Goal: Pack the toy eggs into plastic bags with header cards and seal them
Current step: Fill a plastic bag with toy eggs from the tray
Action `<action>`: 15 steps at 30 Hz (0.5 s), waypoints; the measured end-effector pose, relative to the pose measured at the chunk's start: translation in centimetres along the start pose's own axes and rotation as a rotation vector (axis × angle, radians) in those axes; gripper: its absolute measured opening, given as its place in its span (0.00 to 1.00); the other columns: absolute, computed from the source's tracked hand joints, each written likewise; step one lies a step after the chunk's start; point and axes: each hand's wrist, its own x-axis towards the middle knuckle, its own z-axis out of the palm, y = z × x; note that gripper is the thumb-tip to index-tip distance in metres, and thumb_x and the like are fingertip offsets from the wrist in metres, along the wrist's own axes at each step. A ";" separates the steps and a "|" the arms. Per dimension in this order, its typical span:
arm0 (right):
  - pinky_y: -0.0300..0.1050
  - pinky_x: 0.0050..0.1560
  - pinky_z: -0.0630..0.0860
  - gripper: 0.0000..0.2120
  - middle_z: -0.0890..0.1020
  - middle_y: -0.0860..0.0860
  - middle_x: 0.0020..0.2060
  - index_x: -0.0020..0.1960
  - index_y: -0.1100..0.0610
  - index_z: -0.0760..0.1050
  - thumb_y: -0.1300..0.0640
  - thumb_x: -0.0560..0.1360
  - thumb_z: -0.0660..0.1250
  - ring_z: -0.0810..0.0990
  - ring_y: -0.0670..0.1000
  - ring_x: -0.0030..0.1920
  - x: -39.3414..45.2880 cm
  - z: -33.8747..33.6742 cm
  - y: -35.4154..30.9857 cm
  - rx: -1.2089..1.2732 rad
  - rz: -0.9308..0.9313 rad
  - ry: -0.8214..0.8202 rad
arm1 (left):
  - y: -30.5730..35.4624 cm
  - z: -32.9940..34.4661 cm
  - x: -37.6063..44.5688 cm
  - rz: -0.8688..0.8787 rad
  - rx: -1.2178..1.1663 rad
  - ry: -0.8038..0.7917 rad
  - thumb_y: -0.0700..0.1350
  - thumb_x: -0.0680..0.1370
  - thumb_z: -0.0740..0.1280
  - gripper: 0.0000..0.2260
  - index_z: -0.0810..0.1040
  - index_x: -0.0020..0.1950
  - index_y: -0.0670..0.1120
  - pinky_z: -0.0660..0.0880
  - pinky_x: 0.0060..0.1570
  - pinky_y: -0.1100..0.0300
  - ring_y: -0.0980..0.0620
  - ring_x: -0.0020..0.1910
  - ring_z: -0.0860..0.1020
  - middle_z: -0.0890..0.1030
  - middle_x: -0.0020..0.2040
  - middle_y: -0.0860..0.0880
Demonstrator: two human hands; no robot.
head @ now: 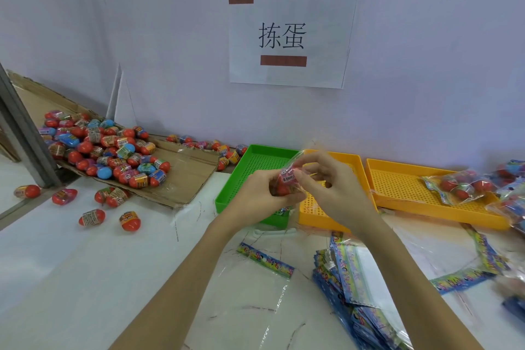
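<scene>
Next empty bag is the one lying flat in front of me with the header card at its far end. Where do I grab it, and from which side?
Probably by the header card, the stiffer printed strip at the flat bag's far end. Come from above and pinch that edge, since the clear film below it lies limp on the table and gives little to hold. Both hands are now busy with a bagged egg.

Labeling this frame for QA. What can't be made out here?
Head view only:
- Egg count in the bag: left hand and right hand cover it.
- Bag seal state: clear film, fingers in front.
- Green tray near part: hidden behind the hands.
- Packed bags at right: blurred, cut by the edge.
- Egg label text: too small.
</scene>
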 end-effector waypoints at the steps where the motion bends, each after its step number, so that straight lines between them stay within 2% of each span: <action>1: 0.40 0.50 0.80 0.05 0.84 0.45 0.50 0.56 0.48 0.80 0.55 0.81 0.69 0.83 0.44 0.51 0.0 0.1 0.1 -0.042 -0.019 0.001 | 0.0 0.1 0.0 -0.002 0.001 -0.012 0.47 0.77 0.77 0.14 0.84 0.61 0.47 0.82 0.56 0.47 0.47 0.50 0.86 0.87 0.50 0.47; 3: 0.42 0.52 0.79 0.05 0.83 0.44 0.50 0.56 0.47 0.80 0.54 0.82 0.69 0.82 0.44 0.52 0.0 0.4 0.1 -0.109 -0.041 0.012 | 0.2 0.0 0.0 0.006 -0.011 -0.039 0.51 0.79 0.75 0.14 0.82 0.63 0.49 0.82 0.55 0.45 0.44 0.50 0.85 0.87 0.50 0.44; 5: 0.36 0.50 0.77 0.06 0.83 0.40 0.50 0.56 0.45 0.81 0.53 0.82 0.68 0.80 0.42 0.52 -0.2 0.3 0.1 -0.145 -0.074 0.038 | 0.3 -0.1 -0.1 -0.020 -0.060 -0.048 0.56 0.79 0.73 0.16 0.78 0.63 0.50 0.81 0.53 0.47 0.46 0.48 0.85 0.86 0.48 0.44; 7: 0.33 0.48 0.76 0.06 0.82 0.36 0.46 0.57 0.44 0.81 0.53 0.82 0.68 0.81 0.40 0.50 -0.3 0.0 0.0 -0.181 -0.111 0.057 | 0.4 -0.2 -0.2 -0.038 -0.088 -0.046 0.58 0.79 0.70 0.18 0.75 0.60 0.47 0.80 0.52 0.44 0.43 0.46 0.84 0.85 0.46 0.41; 8: 0.35 0.48 0.77 0.07 0.83 0.36 0.43 0.58 0.45 0.81 0.52 0.82 0.68 0.82 0.40 0.48 -0.3 -0.1 0.1 -0.216 -0.118 0.054 | 0.4 -0.1 -0.1 -0.017 -0.054 -0.037 0.58 0.79 0.69 0.18 0.75 0.59 0.46 0.80 0.51 0.43 0.42 0.46 0.83 0.84 0.47 0.40; 10: 0.50 0.55 0.78 0.08 0.83 0.38 0.42 0.60 0.48 0.80 0.50 0.81 0.68 0.82 0.42 0.45 -0.3 -0.1 0.2 -0.313 -0.102 0.040 | 0.3 0.0 0.0 0.046 0.037 -0.003 0.55 0.81 0.69 0.14 0.79 0.60 0.47 0.80 0.53 0.41 0.43 0.49 0.82 0.83 0.50 0.44; 12: 0.61 0.59 0.76 0.12 0.84 0.39 0.43 0.62 0.50 0.76 0.49 0.80 0.70 0.82 0.43 0.46 -0.3 0.1 0.2 -0.344 -0.078 0.029 | 0.0 -0.3 0.2 0.072 0.055 0.067 0.51 0.82 0.70 0.10 0.81 0.62 0.50 0.81 0.54 0.44 0.46 0.52 0.82 0.82 0.52 0.48; 15: 0.60 0.61 0.76 0.22 0.82 0.35 0.45 0.64 0.48 0.71 0.49 0.75 0.76 0.81 0.40 0.49 -0.5 0.7 0.1 -0.245 -0.058 0.044 | -0.3 -1.1 0.4 0.063 -0.084 0.092 0.48 0.82 0.71 0.13 0.79 0.67 0.52 0.83 0.52 0.54 0.50 0.53 0.84 0.86 0.54 0.53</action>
